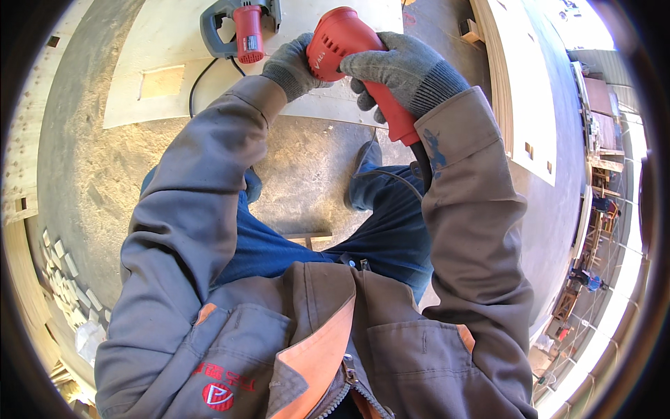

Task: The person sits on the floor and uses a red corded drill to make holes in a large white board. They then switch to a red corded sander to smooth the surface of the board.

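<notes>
Both my hands wear grey knit gloves and hold a red corded power tool (349, 44) with vent slots in its housing. My left hand (296, 63) cups the side of the tool's wide head. Around the neck, where the head runs into the handle, my right hand (395, 68) is closed. A thick black cable (421, 165) leaves the handle end and passes by my right sleeve. Below the tool lies a pale wooden panel (335, 102) with a rectangular patch of bare wood (163, 82). The underside of the tool is hidden.
On the panel rests a second corded power tool (248, 34), grey-handled with a red motor housing. Sawdust (131, 157) covers the concrete floor. Small wood offcuts (70, 283) lie at left. Panels (528, 94) stand at right. Farther off, a person (589, 279) is visible.
</notes>
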Available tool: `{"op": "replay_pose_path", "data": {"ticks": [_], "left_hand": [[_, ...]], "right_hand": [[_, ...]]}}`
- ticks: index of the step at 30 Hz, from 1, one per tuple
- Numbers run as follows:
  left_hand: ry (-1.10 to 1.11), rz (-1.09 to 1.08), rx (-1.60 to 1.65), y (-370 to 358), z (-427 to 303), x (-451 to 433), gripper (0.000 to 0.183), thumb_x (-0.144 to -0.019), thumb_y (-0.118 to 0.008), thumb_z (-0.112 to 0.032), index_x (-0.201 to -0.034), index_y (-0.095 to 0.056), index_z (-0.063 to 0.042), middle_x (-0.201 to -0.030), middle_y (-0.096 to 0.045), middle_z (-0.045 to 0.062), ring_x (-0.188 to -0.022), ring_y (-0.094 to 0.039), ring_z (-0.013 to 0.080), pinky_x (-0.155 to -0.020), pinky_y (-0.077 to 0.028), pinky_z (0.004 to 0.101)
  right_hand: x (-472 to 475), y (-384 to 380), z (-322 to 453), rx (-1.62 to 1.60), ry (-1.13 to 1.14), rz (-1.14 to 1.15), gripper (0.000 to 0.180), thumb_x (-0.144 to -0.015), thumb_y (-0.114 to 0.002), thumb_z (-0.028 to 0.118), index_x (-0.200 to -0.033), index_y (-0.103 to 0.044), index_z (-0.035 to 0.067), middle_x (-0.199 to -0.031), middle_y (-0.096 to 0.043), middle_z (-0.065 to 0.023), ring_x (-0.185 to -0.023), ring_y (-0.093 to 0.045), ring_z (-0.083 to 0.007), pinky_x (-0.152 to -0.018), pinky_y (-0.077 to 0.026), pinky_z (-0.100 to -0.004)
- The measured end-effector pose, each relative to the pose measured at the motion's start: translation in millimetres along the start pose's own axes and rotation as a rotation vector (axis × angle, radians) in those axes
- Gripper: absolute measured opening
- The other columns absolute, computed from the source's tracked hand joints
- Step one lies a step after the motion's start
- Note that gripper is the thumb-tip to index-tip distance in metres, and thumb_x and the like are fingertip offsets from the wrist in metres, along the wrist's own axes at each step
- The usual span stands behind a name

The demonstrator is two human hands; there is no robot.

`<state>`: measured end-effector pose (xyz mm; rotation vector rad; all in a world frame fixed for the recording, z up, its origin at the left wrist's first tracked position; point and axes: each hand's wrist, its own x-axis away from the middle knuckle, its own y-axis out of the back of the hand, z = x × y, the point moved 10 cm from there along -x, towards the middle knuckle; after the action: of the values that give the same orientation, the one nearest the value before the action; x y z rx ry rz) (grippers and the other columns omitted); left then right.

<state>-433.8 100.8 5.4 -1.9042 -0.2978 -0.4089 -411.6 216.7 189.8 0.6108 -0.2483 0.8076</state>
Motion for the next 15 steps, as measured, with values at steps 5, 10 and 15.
{"op": "replay_pose_path", "data": {"ticks": [5, 10, 15], "left_hand": [[0.112, 0.039, 0.090, 9, 5, -6, 0.031, -0.096, -0.053, -0.016, -0.125, -0.055, -0.005, -0.124, -0.062, 0.016, -0.114, -0.060, 0.0359, -0.097, -0.046, 0.0658], [0.113, 0.053, 0.088, 14, 7, -4, 0.030, -0.097, -0.052, -0.015, -0.125, -0.054, -0.004, -0.124, -0.062, 0.017, -0.114, -0.060, 0.0363, -0.095, -0.047, 0.0673], [0.035, 0.029, 0.019, 20, 1, -5, 0.031, -0.097, -0.053, -0.015, -0.126, -0.054, -0.004, -0.124, -0.062, 0.018, -0.113, -0.061, 0.0375, -0.093, -0.049, 0.0661]], "right_hand": [[-2, -4, -2, 0.053, -0.008, -0.038, 0.043, -0.080, -0.073, 0.027, -0.104, -0.063, -0.008, -0.075, -0.066, -0.0112, -0.059, -0.065, -0.0187, -0.051, -0.055, -0.0333], [3, -11, -7, 0.005, -0.019, -0.038, 0.045, -0.081, -0.074, 0.028, -0.107, -0.063, -0.006, -0.075, -0.065, -0.0105, -0.059, -0.064, -0.0193, -0.051, -0.054, -0.0339], [0, -13, -9, 0.026, 0.000, -0.029, 0.046, -0.080, -0.073, 0.028, -0.111, -0.063, -0.005, -0.077, -0.067, -0.0124, -0.061, -0.066, -0.0203, -0.050, -0.056, -0.0361]]}}
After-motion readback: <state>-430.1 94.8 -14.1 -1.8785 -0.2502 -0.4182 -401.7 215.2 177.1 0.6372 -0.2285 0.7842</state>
